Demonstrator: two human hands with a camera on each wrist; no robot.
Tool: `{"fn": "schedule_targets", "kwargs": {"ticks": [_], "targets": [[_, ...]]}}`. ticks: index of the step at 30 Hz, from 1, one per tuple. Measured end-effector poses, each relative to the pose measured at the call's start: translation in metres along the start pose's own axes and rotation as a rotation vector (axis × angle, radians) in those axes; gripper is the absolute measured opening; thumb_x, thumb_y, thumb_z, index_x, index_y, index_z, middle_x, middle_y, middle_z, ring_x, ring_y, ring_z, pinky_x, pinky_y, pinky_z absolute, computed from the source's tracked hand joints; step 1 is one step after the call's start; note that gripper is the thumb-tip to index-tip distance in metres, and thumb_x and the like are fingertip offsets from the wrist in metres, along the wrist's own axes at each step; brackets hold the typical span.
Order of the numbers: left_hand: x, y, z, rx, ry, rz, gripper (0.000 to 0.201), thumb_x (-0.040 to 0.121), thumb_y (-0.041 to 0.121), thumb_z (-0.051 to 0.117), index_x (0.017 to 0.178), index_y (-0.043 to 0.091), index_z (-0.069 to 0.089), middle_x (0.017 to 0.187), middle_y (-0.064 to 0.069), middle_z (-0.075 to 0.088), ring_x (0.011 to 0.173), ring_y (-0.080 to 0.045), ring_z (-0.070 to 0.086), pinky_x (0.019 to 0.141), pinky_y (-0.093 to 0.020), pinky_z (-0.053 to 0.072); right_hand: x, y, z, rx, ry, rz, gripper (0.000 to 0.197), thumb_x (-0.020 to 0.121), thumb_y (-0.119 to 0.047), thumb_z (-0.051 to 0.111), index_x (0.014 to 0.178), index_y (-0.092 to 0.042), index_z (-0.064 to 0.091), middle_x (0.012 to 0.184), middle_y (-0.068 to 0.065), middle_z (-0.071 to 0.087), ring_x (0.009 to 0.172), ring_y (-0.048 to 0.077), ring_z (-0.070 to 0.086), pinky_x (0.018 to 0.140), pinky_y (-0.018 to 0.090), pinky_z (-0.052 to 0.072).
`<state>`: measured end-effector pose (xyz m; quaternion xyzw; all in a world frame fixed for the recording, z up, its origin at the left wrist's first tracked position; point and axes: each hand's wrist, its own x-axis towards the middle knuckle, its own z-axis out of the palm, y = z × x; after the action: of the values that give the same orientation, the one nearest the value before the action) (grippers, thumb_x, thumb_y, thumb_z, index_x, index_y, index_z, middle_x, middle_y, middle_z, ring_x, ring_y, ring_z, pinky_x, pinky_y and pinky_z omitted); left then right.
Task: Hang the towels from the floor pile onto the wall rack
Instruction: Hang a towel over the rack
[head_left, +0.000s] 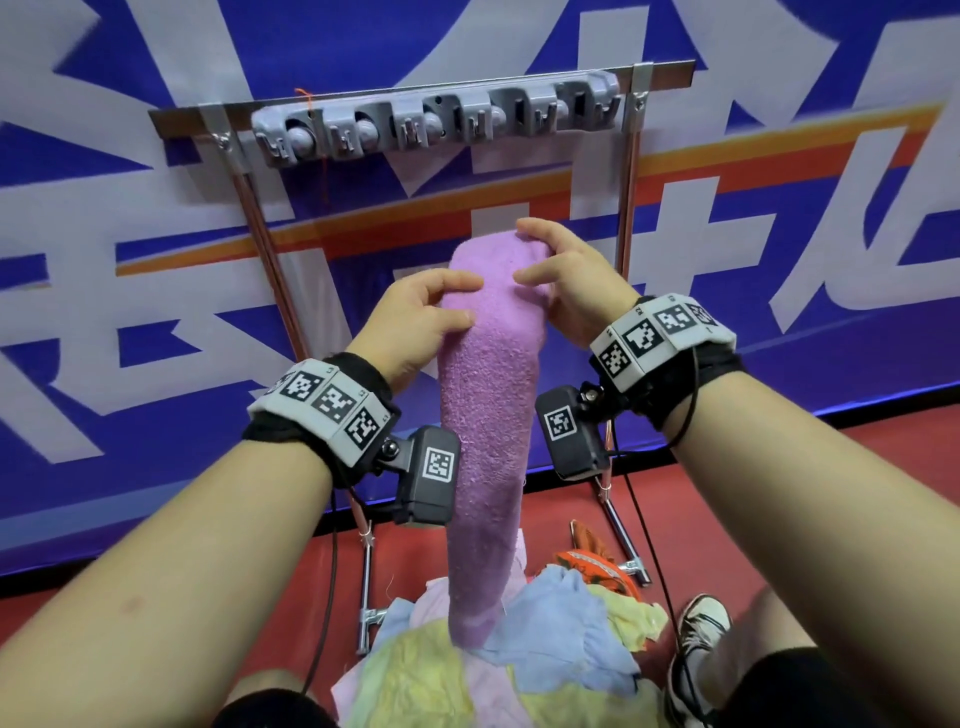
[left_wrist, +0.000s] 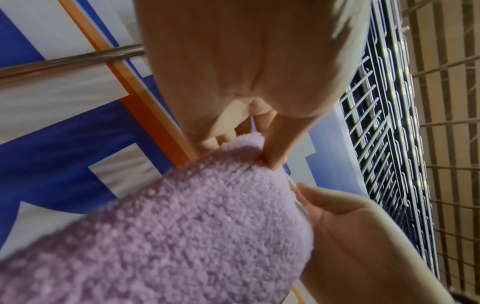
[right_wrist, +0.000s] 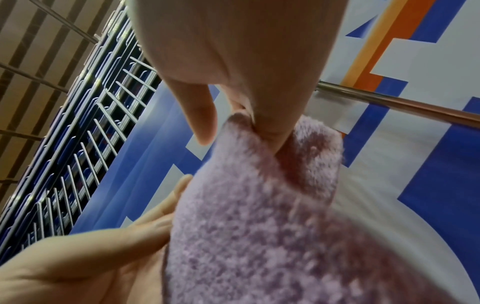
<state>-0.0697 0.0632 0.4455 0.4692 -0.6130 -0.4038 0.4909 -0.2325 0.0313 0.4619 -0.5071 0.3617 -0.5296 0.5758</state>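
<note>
A blue and white banner (head_left: 156, 260) covers the wall behind the grey wall rack (head_left: 436, 122), which carries no towel. The pile of towels (head_left: 519, 649) lies on the red floor (head_left: 857, 467). A purple towel (head_left: 491, 415) hangs up from the pile, below the rack; left hand (head_left: 415, 322) and right hand (head_left: 566, 280) both pinch its top

Not much readable text here

The banner (head_left: 156, 218) behind the rack is showing huge white characters on blue, but they're cropped so I can't make them out. The wrist bands (head_left: 324, 402) and camera boxes (head_left: 436, 467) are carrying black-and-white square code tags, and the tiny digits printed beside them are coming out too small to read.
</note>
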Motion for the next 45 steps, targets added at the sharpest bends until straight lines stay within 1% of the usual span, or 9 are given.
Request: {"fn": "schedule_targets", "kwargs": {"ticks": [2, 5, 15, 20, 25, 29, 37, 40, 45], "targets": [[0.004, 0.003, -0.001, -0.044, 0.046, -0.018, 0.04, 0.083, -0.017, 0.052, 0.104, 0.014, 0.062, 0.102, -0.005, 0.061, 0.085, -0.013, 0.057, 0.068, -0.018, 0.047, -0.001, 0.003, -0.001, 0.05, -0.076, 0.023, 0.058, 0.084, 0.015, 0.042, 0.129, -0.021, 0.042, 0.129, 0.013, 0.043, 0.088, 0.023, 0.061, 0.062, 0.03, 0.049], [0.009, 0.009, -0.006, -0.107, 0.101, -0.032, 0.047, 0.082, -0.019, 0.049, 0.115, 0.013, 0.059, 0.121, -0.012, 0.056, 0.104, -0.02, 0.055, 0.088, -0.028, 0.047, -0.005, 0.012, -0.007, 0.08, -0.151, 0.087, 0.048, 0.084, 0.014, 0.044, 0.113, -0.025, 0.037, 0.097, 0.015, 0.052, 0.059, 0.02, 0.056, 0.06, 0.031, 0.039], [0.011, 0.017, -0.018, -0.131, 0.162, -0.094, 0.054, 0.084, -0.017, 0.047, 0.132, 0.007, 0.053, 0.132, -0.018, 0.051, 0.094, -0.019, 0.055, 0.064, -0.021, 0.047, -0.02, 0.038, -0.002, -0.202, -0.417, 0.155, 0.036, 0.083, 0.01, 0.05, 0.073, -0.018, 0.071, 0.082, 0.001, 0.059, 0.079, 0.014, 0.047, 0.076, 0.029, 0.034], [0.011, 0.015, -0.022, -0.165, 0.178, -0.098, 0.056, 0.084, -0.019, 0.044, 0.135, 0.004, 0.049, 0.12, -0.015, 0.053, 0.093, -0.02, 0.055, 0.067, -0.021, 0.047, -0.021, 0.039, 0.007, -0.312, -0.379, 0.135, 0.042, 0.085, 0.013, 0.044, 0.086, -0.019, 0.07, 0.089, -0.01, 0.069, 0.086, 0.01, 0.049, 0.082, 0.028, 0.035], [0.007, 0.008, -0.025, -0.165, 0.143, -0.126, 0.057, 0.092, 0.001, 0.05, 0.143, 0.022, 0.037, 0.136, -0.008, 0.048, 0.105, -0.022, 0.058, 0.062, -0.023, 0.047, -0.021, 0.03, 0.014, -0.25, -0.269, 0.055, 0.045, 0.083, 0.013, 0.043, 0.092, -0.023, 0.07, 0.105, -0.005, 0.062, 0.097, 0.016, 0.048, 0.076, 0.028, 0.038], [0.001, -0.005, -0.021, -0.105, 0.047, -0.199, 0.063, 0.095, 0.019, 0.056, 0.148, 0.029, 0.025, 0.145, -0.001, 0.043, 0.118, -0.021, 0.057, 0.086, -0.034, 0.051, -0.015, 0.021, 0.017, -0.132, -0.208, 0.022, 0.045, 0.083, 0.014, 0.042, 0.101, -0.02, 0.065, 0.118, 0.008, 0.058, 0.097, 0.023, 0.051, 0.069, 0.028, 0.041], [-0.007, -0.004, -0.012, 0.015, -0.066, -0.074, 0.086, 0.088, -0.009, 0.054, 0.151, 0.029, 0.011, 0.139, -0.014, 0.049, 0.116, -0.023, 0.057, 0.092, -0.034, 0.048, -0.007, 0.004, 0.017, -0.011, -0.017, 0.019, 0.047, 0.084, 0.014, 0.042, 0.12, -0.01, 0.059, 0.108, 0.008, 0.057, 0.102, 0.023, 0.053, 0.078, 0.025, 0.045], [-0.011, -0.001, -0.009, -0.003, -0.105, -0.03, 0.08, 0.086, -0.017, 0.05, 0.146, 0.029, 0.023, 0.12, -0.013, 0.059, 0.1, -0.019, 0.062, 0.09, -0.032, 0.049, -0.004, 0.001, 0.015, -0.001, 0.039, 0.014, 0.048, 0.082, 0.014, 0.045, 0.123, -0.009, 0.059, 0.128, 0.013, 0.053, 0.123, 0.028, 0.048, 0.094, 0.03, 0.046], [-0.013, 0.0, -0.005, 0.105, -0.07, 0.028, 0.04, 0.082, -0.017, 0.054, 0.092, 0.021, 0.06, 0.095, 0.001, 0.061, 0.083, -0.011, 0.056, 0.081, -0.023, 0.044, -0.008, -0.002, 0.0, 0.115, 0.065, 0.087, 0.051, 0.086, 0.007, 0.045, 0.132, -0.013, 0.052, 0.135, 0.014, 0.048, 0.116, 0.03, 0.054, 0.084, 0.034, 0.05]]}}
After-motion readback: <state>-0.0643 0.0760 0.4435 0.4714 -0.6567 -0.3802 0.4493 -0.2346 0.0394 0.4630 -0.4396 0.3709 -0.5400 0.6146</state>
